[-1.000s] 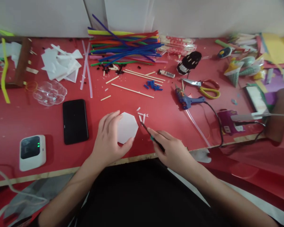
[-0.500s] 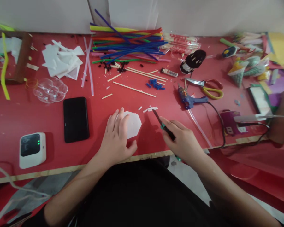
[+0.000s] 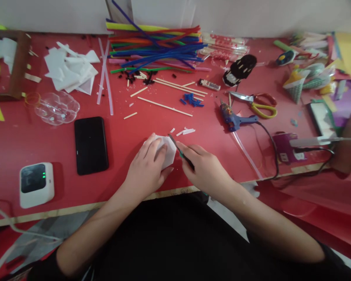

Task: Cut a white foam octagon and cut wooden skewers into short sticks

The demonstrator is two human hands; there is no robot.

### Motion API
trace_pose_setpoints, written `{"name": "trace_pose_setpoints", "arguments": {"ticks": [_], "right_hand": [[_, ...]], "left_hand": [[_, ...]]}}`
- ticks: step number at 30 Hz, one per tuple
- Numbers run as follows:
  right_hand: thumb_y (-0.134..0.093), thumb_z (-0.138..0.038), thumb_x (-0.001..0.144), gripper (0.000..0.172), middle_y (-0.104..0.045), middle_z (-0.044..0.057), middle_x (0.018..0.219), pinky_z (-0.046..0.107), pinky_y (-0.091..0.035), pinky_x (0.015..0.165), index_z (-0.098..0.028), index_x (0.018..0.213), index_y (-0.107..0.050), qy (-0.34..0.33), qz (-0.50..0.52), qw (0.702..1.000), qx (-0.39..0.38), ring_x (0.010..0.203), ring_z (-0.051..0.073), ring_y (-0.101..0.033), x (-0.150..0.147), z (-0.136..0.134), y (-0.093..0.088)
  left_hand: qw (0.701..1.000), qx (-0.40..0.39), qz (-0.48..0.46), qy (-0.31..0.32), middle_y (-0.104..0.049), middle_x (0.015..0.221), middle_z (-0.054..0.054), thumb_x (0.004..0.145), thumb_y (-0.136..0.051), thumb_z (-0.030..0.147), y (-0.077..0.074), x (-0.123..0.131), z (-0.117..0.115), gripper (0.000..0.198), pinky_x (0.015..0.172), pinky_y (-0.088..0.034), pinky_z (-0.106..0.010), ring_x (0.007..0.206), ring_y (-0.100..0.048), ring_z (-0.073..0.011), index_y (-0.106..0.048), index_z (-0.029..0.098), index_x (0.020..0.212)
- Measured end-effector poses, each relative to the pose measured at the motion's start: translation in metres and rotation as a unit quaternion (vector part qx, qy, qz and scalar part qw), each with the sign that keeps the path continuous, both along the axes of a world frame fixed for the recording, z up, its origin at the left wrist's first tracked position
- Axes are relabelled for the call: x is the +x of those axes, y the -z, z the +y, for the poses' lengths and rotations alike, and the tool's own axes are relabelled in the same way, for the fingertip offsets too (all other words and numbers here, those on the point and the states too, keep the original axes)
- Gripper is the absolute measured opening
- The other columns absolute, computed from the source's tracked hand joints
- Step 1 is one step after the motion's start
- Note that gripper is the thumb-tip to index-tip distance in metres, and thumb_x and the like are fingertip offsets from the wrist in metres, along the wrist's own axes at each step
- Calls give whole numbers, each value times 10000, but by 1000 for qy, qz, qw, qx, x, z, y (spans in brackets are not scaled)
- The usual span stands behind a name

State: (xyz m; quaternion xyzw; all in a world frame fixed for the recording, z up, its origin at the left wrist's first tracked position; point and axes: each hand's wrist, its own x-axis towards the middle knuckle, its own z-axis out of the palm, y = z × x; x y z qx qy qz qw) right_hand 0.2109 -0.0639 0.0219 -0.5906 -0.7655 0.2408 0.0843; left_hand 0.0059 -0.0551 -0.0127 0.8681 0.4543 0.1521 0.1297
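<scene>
On the red table, my left hand [image 3: 148, 166] lies over a white many-sided piece of card [image 3: 170, 153], its fingers pressing and gripping the card's left part. Those fingers hide that side of it. My right hand [image 3: 206, 166] is closed around a utility knife [image 3: 185, 155] with a dark blade and a bit of green on its body. The blade tip reaches the card's upper right edge; whether it touches cannot be told. Just beyond lie several small white offcuts [image 3: 188, 131].
Behind are thin wooden sticks [image 3: 165, 106], blue snippets [image 3: 191, 100] and colourful pipe cleaners [image 3: 155, 50]. A glue gun [image 3: 235, 119] and scissors [image 3: 256, 103] lie right. On the left are a black phone [image 3: 91, 145], a white device [image 3: 37, 184] and white scraps [image 3: 71, 70]. Another person's arm [image 3: 349, 140] shows far right.
My right hand has moved left with the knife, bringing the blade from the offcuts to the card's edge. My left fingers have shifted further over the card. The view has shifted slightly.
</scene>
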Motion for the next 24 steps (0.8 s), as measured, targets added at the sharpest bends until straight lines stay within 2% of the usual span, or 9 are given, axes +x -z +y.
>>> {"name": "trace_pose_setpoints", "arguments": {"ticks": [5, 16, 24], "right_hand": [[-416, -148, 947, 531, -675, 126, 1046, 302, -496, 674, -110, 1463, -534, -20, -26, 999, -11, 791, 185, -642, -4, 4, -2], [-416, -143, 953, 519, -675, 108, 1035, 287, -483, 669, -137, 1455, -547, -27, -47, 998, -24, 795, 176, -636, -3, 4, -3], [-433, -104, 938, 558, -670, 95, 1028, 281, -394, 574, -140, 1488, -521, -74, -150, 983, -82, 668, 149, -582, -9, 18, -23]], "left_hand": [[1000, 5, -3, 18, -551, 1468, -254, 942, -605, 270, 3, 6, 2, 520, 1148, -455, -503, 1412, -491, -365, -500, 30, 1390], [1000, 19, -4, 18, -608, 1425, -202, 924, -597, 275, 4, 5, 7, 529, 1103, -487, -463, 1356, -547, -338, -517, 74, 1407], [999, 38, -7, 30, -630, 1381, -208, 908, -584, 313, 8, 5, 10, 534, 1063, -491, -476, 1307, -571, -350, -536, 67, 1379]]}}
